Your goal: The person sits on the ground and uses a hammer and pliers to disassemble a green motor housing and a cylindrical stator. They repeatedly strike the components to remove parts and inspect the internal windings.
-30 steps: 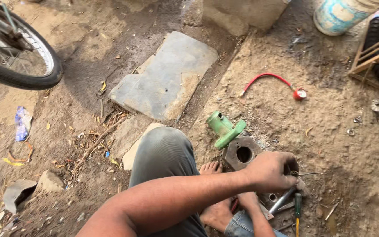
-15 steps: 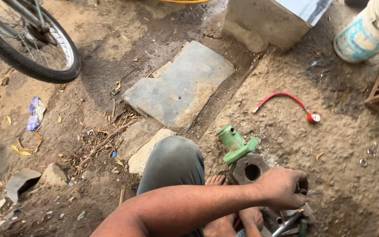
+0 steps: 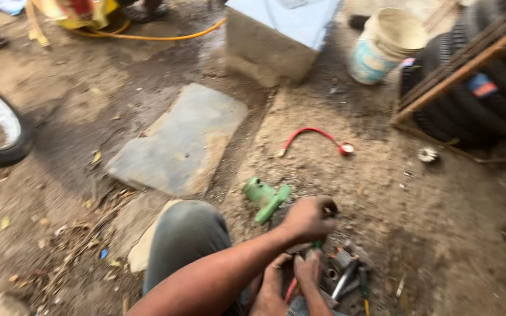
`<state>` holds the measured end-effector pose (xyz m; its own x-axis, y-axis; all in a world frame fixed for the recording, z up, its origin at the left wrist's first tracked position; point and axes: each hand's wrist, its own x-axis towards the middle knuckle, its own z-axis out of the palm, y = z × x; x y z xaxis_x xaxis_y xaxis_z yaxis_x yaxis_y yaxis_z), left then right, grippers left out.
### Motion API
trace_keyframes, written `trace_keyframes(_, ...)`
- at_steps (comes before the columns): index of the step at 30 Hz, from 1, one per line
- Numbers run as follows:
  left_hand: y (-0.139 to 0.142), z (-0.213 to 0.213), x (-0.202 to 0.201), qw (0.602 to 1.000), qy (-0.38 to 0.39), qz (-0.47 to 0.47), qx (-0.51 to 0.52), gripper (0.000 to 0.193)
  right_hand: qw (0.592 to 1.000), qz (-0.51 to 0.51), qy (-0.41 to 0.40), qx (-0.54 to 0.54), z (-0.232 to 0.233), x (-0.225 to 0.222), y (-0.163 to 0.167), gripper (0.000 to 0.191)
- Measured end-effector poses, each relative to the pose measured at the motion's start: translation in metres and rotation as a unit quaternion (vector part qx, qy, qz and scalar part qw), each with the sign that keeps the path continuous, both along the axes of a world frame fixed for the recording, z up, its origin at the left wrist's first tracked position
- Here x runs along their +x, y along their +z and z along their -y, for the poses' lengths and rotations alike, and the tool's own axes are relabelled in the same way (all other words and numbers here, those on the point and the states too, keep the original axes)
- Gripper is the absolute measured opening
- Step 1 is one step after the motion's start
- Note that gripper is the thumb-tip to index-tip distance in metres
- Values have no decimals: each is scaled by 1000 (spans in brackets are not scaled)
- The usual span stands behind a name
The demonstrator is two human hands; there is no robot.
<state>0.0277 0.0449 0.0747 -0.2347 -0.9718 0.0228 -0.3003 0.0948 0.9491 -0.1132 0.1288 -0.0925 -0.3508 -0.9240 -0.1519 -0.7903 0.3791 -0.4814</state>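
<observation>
A black rubber bicycle tyre (image 3: 1,137) curved in at the far left over the packed brown dirt ground (image 3: 452,234). Next came a flat grey stone slab (image 3: 180,140), lying slantwise, and below it the person's bent knee in grey trousers (image 3: 185,240). Just right of the knee lay a green-painted metal pump fitting (image 3: 266,198), tilted on the dirt. The left hand (image 3: 307,217) reached across, its fingers curled tight into a fist just beside that fitting; what it clenched was hidden under the knuckles. Below it the right hand (image 3: 307,270) was closed around a red-handled tool (image 3: 291,288), low at the bottom edge. Right of both hands sat a cluster of small grey metal parts and hand tools (image 3: 344,272). Farther up lay a thin red hose with a round end (image 3: 317,139), a pale plastic bucket (image 3: 385,50), and stacked black tyres behind a rusty frame (image 3: 475,88)
</observation>
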Motion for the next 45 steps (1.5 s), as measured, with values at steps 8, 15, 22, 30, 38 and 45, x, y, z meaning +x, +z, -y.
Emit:
trace_keyframes(8, 28, 7, 28, 995, 66, -65, -35, 28, 905, 409, 35, -110, 35, -39, 150, 38)
trace_keyframes(15, 36, -6, 23, 962, -1, -255, 99, 29, 819, 572, -33, -25, -85, -27, 114, 29)
trace_keyframes(22, 52, -26, 18, 949, -79, -272, 138, 25, 850, 499, 143, -84, -72, -28, 111, 22)
trace_keyframes(30, 43, -34, 8, 967, -123, -188, 119, 22, 898, 433, 74, -26, -65, -34, 146, 28)
trace_keyframes(38, 37, -37, -8, 960, -174, -194, 99, 26, 905, 410, 68, -88, -62, -41, 151, 38)
trace_keyframes(45, 37, -41, -8, 976, -176, -117, 51, 28, 913, 396, 68, -75, -62, -42, 157, 34)
